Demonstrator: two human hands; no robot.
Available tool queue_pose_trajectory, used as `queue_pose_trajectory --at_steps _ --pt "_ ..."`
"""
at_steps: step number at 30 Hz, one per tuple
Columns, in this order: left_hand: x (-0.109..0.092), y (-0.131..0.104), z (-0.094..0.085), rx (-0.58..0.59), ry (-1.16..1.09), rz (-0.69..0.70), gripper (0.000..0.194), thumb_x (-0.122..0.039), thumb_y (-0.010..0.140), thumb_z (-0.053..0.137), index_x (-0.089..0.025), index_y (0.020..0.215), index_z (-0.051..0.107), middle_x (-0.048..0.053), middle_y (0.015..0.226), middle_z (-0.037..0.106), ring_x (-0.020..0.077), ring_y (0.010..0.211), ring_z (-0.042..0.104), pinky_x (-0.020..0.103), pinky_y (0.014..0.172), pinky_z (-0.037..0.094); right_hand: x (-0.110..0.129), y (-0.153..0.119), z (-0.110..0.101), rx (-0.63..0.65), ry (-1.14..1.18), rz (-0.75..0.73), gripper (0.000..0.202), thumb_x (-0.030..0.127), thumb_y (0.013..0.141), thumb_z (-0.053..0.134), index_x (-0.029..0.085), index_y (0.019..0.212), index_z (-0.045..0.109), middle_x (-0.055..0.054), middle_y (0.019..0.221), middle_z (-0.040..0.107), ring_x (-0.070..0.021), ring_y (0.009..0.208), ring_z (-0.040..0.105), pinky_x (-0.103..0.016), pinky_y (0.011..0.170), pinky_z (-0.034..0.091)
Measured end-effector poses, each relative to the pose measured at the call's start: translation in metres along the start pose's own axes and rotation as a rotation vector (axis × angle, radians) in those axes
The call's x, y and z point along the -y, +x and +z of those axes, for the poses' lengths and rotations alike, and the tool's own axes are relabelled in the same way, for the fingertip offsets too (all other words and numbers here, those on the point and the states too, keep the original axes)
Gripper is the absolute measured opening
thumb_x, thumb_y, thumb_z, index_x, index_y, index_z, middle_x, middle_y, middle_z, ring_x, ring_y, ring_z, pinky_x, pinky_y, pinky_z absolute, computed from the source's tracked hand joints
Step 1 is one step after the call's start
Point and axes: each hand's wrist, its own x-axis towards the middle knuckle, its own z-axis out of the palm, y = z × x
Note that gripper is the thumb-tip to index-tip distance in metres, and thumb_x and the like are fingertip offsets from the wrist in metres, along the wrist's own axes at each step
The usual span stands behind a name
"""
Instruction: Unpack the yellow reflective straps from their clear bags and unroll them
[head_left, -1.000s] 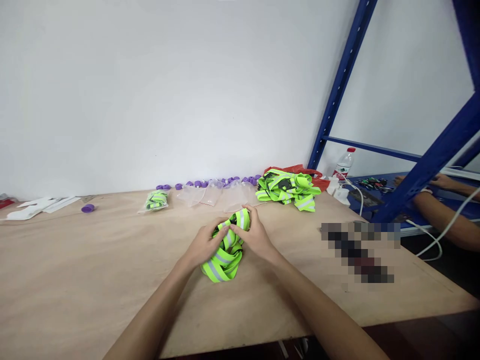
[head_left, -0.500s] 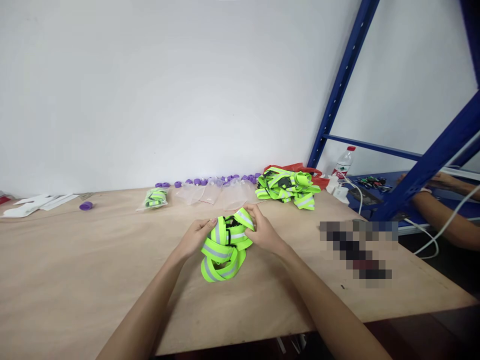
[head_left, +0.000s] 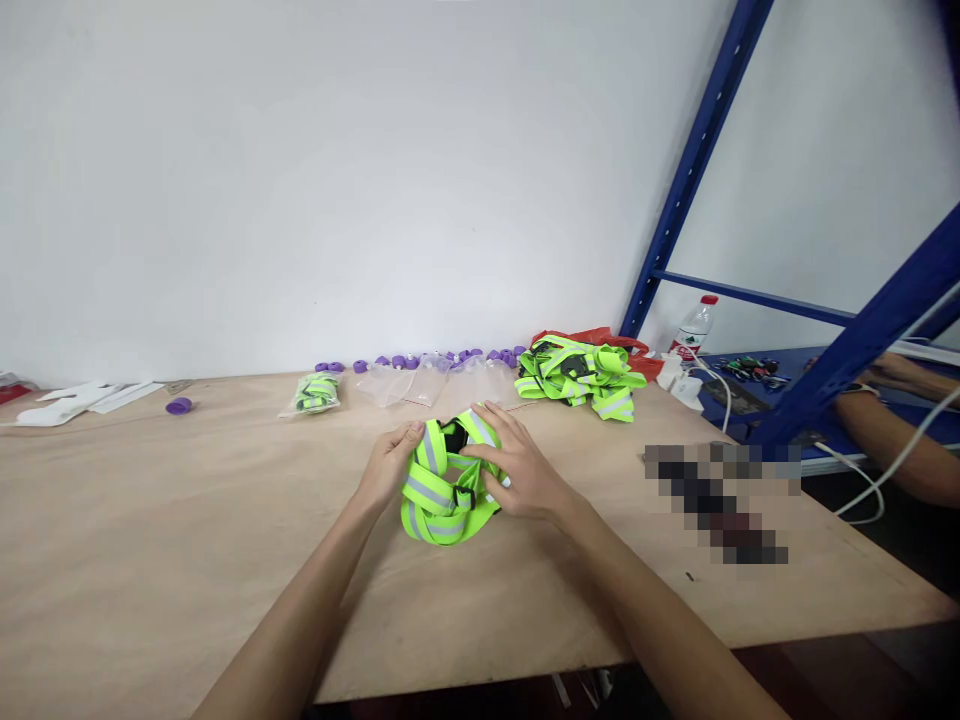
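Note:
A neon-green reflective strap vest [head_left: 431, 495] with silver stripes and black buckles is bunched up just above the wooden table, between my hands. My left hand [head_left: 390, 465] pinches its upper left side, thumb on top. On the right side, my right hand [head_left: 525, 465] has its fingers bent over the straps and partly spread, touching the bundle near its dark inner part. Some fingertips are hidden among the folds. Beyond my hands lie a heap of the same green vests [head_left: 581, 375] and one folded vest in a clear bag [head_left: 315, 392].
Clear plastic bags [head_left: 409, 383] and several purple caps [head_left: 465, 356] line the wall side of the table [head_left: 187, 530]. White sheets [head_left: 79, 400] lie at far left. Rightward are a blue rack [head_left: 697, 160], a bottle [head_left: 694, 328], cables and another person's arm [head_left: 900, 440].
The vest bundle is drawn up more compactly, and its hanging loop is higher. My right hand has shifted over the bundle and its fingers have spread. My left hand keeps its grip.

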Motion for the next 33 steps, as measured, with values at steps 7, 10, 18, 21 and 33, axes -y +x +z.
queue_pose_trajectory --at_steps 7,10,18,21,33 --pt "0.005 -0.006 0.017 0.013 0.021 -0.007 0.051 -0.062 0.082 0.060 -0.013 0.081 0.071 0.005 0.077 0.069 0.0202 0.072 0.059 0.029 0.069 0.048 0.003 0.005 0.014 -0.218 -0.008 0.166 0.012 0.027 0.092 0.064 0.022 0.087 0.074 -0.010 0.122 0.069 -0.0296 0.122 0.056 -0.050 0.107 0.043" --pt "0.006 -0.008 0.022 -0.003 0.041 -0.023 0.053 -0.065 0.081 0.059 -0.014 0.074 0.066 0.002 0.066 0.061 0.0156 0.060 0.050 0.025 0.058 0.041 0.003 0.005 0.016 -0.130 -0.052 0.178 0.028 0.028 0.080 0.077 0.023 0.107 0.071 -0.012 0.130 0.064 -0.0328 0.126 0.052 -0.053 0.108 0.042" --pt "0.009 -0.005 0.020 -0.002 0.086 -0.060 0.059 -0.072 0.077 0.059 -0.015 0.064 0.059 -0.001 0.057 0.051 0.0131 0.053 0.043 0.024 0.052 0.034 0.011 0.008 0.020 -0.107 0.178 0.331 0.037 0.006 0.071 0.071 0.021 0.105 0.069 -0.011 0.132 0.060 -0.0266 0.130 0.050 -0.045 0.111 0.041" --pt "0.006 -0.004 0.018 0.063 0.191 -0.068 0.061 -0.073 0.078 0.057 -0.014 0.065 0.061 0.000 0.058 0.055 0.0140 0.054 0.045 0.025 0.053 0.036 0.009 0.009 0.023 -0.094 0.329 0.385 0.037 0.006 0.068 0.072 0.022 0.100 0.067 -0.008 0.122 0.064 -0.0230 0.120 0.058 -0.040 0.103 0.047" --pt "0.002 0.007 -0.016 -0.002 0.028 -0.370 0.051 -0.066 0.076 0.063 -0.016 0.069 0.069 0.004 0.057 0.069 0.0214 0.048 0.061 0.029 0.045 0.047 -0.005 -0.003 -0.020 0.005 0.512 0.339 0.039 -0.005 0.070 0.061 0.021 0.098 0.068 -0.007 0.134 0.059 -0.0216 0.129 0.054 -0.036 0.109 0.041"
